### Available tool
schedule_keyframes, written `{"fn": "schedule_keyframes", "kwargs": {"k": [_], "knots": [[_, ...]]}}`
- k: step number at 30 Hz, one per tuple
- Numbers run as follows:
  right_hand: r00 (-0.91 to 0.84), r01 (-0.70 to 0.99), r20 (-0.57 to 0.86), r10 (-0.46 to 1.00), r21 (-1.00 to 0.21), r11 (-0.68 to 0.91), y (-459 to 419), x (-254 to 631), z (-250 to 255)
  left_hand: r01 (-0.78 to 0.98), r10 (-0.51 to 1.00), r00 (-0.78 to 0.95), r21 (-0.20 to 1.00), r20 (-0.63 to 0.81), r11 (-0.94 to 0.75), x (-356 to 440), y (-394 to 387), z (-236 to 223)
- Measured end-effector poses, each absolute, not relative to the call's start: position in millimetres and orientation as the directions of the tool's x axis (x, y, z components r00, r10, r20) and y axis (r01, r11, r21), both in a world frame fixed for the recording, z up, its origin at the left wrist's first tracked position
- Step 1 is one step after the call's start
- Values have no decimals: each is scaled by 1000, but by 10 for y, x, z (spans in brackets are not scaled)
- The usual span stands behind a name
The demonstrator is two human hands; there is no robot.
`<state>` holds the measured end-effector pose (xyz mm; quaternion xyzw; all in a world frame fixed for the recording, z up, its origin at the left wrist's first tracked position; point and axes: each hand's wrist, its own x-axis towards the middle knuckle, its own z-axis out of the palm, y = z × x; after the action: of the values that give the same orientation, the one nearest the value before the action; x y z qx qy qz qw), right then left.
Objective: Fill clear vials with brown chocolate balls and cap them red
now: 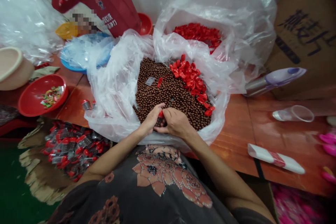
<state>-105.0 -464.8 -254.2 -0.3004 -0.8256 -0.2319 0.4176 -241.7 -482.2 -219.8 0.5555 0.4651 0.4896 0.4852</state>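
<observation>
The left hand [151, 119] and right hand [176, 123] curl almost shut around a small see-through bottle with a red cap [160, 117]. It sits just above round, shiny brown beads [170, 91] in a soft, clear plastic bag [112, 91]. Bright red plastic caps [190, 78] lie beside the hands.

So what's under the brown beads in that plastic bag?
Only the top layer of brown beads shows, with red plastic caps on it. Anything beneath is covered; the clear plastic bag wraps the pile, on a wooden tabletop.
</observation>
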Motion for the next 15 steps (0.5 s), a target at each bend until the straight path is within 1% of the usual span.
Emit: {"fn": "schedule_keyframes", "kwargs": {"k": [2, 4, 6, 7, 8, 9, 10, 11, 12, 13, 15], "knots": [[-461, 682, 833, 306, 112, 723, -4654, -1109, -2511, 93, 981, 93, 979, 170, -179, -2507, -4857, -2108], [-440, 682, 833, 336, 66, 728, -4648, -1137, -2488, 181, 939, 84, 921, 335, -345, -2719, -4895, -1887], [-399, 701, 831, 386, 5, 714, -4603, -1101, -2493, 329, 829, 3, 782, 559, -529, -3084, -4932, -1549], [-375, 714, 830, 413, -25, 699, -4565, -1056, -2507, 432, 733, -85, 689, 674, -583, -3315, -4943, -1361], [-349, 730, 827, 440, -54, 682, -4518, -996, -2527, 561, 629, -161, 595, 761, -576, -3564, -4944, -1181], [-324, 745, 823, 466, -82, 663, -4466, -926, -2547, 687, 550, -208, 521, 809, -507, -3818, -4931, -1022], [-302, 757, 818, 489, -106, 644, -4414, -853, -2563, 794, 500, -252, 472, 829, -382, -4060, -4902, -898], [-284, 765, 813, 508, -127, 631, -4362, -785, -2569, 881, 492, -276, 421, 826, -213, -4276, -4859, -813], [-270, 767, 809, 522, -147, 625, -4312, -727, -2560, 902, 507, -292, 410, 811, -137, -4456, -4804, -767], [-261, 763, 807, 530, -164, 626, -4263, -686, -2534, 916, 538, -296, 395, 790, -76, -4595, -4742, -754], [-255, 740, 810, 528, -187, 646, -4160, -660, -2426, 926, 615, -282, 377, 737, -28, -4757, -4630, -770]]}}
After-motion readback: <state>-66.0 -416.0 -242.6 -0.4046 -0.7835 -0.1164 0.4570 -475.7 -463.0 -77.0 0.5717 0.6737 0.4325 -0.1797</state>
